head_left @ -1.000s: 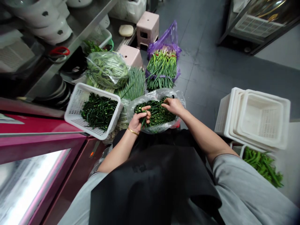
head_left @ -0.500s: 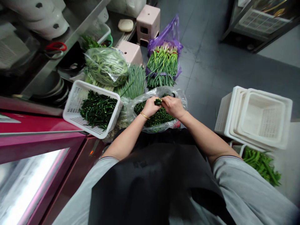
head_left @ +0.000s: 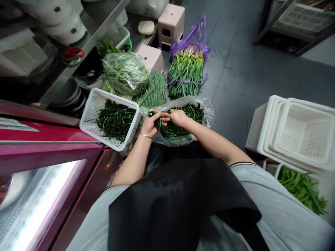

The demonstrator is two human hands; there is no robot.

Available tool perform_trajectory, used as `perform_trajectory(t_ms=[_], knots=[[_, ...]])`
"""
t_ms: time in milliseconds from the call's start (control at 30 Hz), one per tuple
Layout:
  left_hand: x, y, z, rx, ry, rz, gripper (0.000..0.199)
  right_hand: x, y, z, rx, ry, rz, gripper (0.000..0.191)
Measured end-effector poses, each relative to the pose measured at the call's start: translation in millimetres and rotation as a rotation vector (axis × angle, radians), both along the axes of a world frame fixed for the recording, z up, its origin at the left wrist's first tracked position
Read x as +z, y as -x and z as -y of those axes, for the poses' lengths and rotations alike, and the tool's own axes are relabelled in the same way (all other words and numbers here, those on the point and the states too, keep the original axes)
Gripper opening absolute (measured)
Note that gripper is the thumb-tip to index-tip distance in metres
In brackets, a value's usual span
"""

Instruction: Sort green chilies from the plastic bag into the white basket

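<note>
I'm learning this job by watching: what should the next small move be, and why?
I'd probably have the left hand lower its small bunch into the white basket: it seems to hold several green peppers, the basket stands just beside it, and similar dark peppers lie inside. The right hand, over the plastic bag, could wait.

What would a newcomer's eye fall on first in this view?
Probably the bright purple bag with long green stalks, on the dark floor just beyond the work. Next, near the center, the left grip holds a few dark green peppers by the clear bag, with the right grip close beside it. The brightly lit cabinet also stands out at lower left.
</note>
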State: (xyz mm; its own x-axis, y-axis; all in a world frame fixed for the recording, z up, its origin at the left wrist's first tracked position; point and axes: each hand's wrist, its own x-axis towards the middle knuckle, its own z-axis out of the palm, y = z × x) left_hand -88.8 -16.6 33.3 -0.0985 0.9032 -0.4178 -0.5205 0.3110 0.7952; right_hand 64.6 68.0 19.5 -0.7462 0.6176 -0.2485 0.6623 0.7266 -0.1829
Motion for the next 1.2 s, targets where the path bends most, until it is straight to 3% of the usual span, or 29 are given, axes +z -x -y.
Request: perform_trajectory(t_ms=[133, 267, 433, 533, 667, 800, 867, 1033, 1133, 1200], knots=[[-2.9, -1, 0, -0.053, 0.012, 0.027, 0.041, 17.4, -20, -24, -0.054, -0.005, 0.035, 0.031], [-11.6, -5, -4, -0.109, 0.024, 0.117, 0.038, 32.7, -49, -27, -0.027, 0.179, 0.168, 0.023], [-16.0, -4, -4, -0.069, 0.019, -0.026, 0.039, 9.7, -26, -8, -0.032, -0.03, 0.106, 0.03], [-13.1, -6, -3, -0.071, 0.007, -0.162, 0.035, 5.0, -16, -12, -0.01, -0.027, 0.139, 0.028], [-11.3, -25, -7, -0.081, 0.0, -0.234, 0.034, 25.0, -30, -19, -0.09, 0.025, -0.029, 0.028], [-17.0, -50, -20, 0.086, -0.052, -0.138, 0.034, 32.8, -38, -1, -0.178, 0.083, -0.212, 0.027], [-20.0, -52, -24, 0.136, -0.044, -0.036, 0.034, 25.7, -40, 8, -0.204, 0.228, -0.353, 0.026], [-18.7, -35, -17, 0.05, -0.011, 0.215, 0.034, 14.5, -53, 22, -0.214, 0.885, -0.58, 0.039], [-10.5, -33, -8, 0.029, -0.049, 0.195, 0.037, 22.6, -59, 24, -0.206, 1.029, -0.58, 0.035], [-2.3, -33, -4, 0.08, -0.12, 0.083, 0.037, 28.2, -62, 23, -0.243, 0.974, -0.481, 0.031]])
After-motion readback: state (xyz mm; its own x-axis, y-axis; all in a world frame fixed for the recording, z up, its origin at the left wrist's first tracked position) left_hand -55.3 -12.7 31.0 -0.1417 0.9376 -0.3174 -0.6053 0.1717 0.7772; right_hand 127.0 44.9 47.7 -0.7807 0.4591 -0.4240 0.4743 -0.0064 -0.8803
